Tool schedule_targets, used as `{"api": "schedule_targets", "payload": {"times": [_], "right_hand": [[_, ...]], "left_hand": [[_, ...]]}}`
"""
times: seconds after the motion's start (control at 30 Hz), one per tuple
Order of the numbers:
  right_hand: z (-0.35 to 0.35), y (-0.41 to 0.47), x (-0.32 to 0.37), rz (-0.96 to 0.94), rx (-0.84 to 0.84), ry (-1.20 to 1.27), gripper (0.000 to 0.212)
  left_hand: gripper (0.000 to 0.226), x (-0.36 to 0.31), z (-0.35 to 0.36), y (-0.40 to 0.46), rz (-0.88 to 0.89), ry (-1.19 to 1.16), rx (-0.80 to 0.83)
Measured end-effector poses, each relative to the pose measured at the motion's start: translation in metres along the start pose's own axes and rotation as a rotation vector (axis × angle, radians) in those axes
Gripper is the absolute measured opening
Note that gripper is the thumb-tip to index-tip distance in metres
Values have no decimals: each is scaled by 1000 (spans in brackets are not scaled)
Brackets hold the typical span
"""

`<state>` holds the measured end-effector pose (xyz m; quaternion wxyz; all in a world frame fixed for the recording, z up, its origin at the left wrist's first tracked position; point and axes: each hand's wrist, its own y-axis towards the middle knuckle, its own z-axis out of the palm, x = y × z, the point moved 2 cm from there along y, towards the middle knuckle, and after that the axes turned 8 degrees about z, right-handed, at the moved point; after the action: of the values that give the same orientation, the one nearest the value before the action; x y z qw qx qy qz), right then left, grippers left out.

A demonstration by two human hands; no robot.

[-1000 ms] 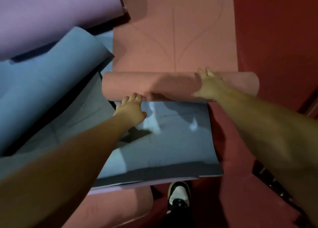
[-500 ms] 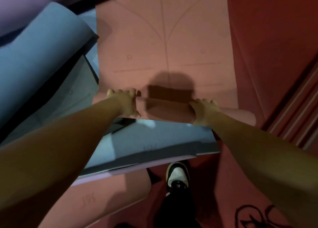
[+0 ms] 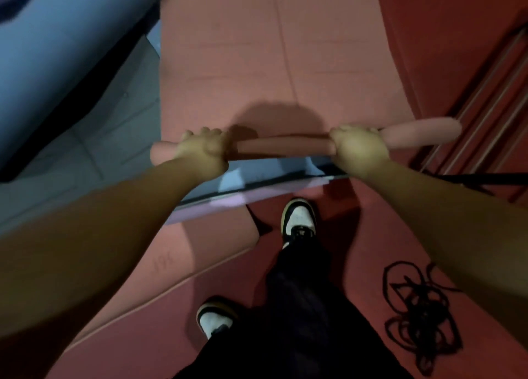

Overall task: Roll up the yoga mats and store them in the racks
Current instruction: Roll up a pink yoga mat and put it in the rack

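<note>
Both hands (image 3: 281,152) gripping pink mat roll (image 3: 285,147), blue mat (image 3: 57,49) beside

Both bare forearms reach from the lower corners of the frame toward its middle. The left hand (image 3: 203,153) sits left of centre, knuckles up, fingers curled over the roll (image 3: 285,147). The right hand (image 3: 358,147) sits right of centre, level with the left, fingers likewise wrapped round it.

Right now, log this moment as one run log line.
step: rolling pink yoga mat | left hand: grips roll | right hand: grips roll | mat: mostly flat | rack: not reached
</note>
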<state>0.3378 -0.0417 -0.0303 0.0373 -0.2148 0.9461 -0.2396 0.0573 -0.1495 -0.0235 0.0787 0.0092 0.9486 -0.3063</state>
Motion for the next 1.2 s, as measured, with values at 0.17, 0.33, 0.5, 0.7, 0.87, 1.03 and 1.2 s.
{"api": "schedule_targets", "payload": {"times": [0.17, 0.33, 0.5, 0.7, 0.87, 1.03, 1.2], "right_hand": [[-14, -41, 9, 14, -60, -23, 31], [-21, -84, 22, -56, -75, -64, 34], [-16, -111, 27, -133, -88, -94, 31], [-31, -117, 34, -93, -72, -181, 30], [-46, -157, 37, -98, -163, -183, 29], [-46, -240, 38, -77, -135, -150, 29], [-69, -339, 28, -107, -156, -126, 30]], "left_hand": [[44, -12, -6, -45, 0, -81, -171], [34, -13, -3, -87, 41, -81, -155], [35, -20, 12, -116, -5, 61, -196], [30, -24, 15, -123, -39, 265, -277], [23, -39, 2, -164, -119, 187, -296], [27, -72, 5, -244, -139, 188, -309], [24, -114, -11, -334, -89, 242, -309]]}}
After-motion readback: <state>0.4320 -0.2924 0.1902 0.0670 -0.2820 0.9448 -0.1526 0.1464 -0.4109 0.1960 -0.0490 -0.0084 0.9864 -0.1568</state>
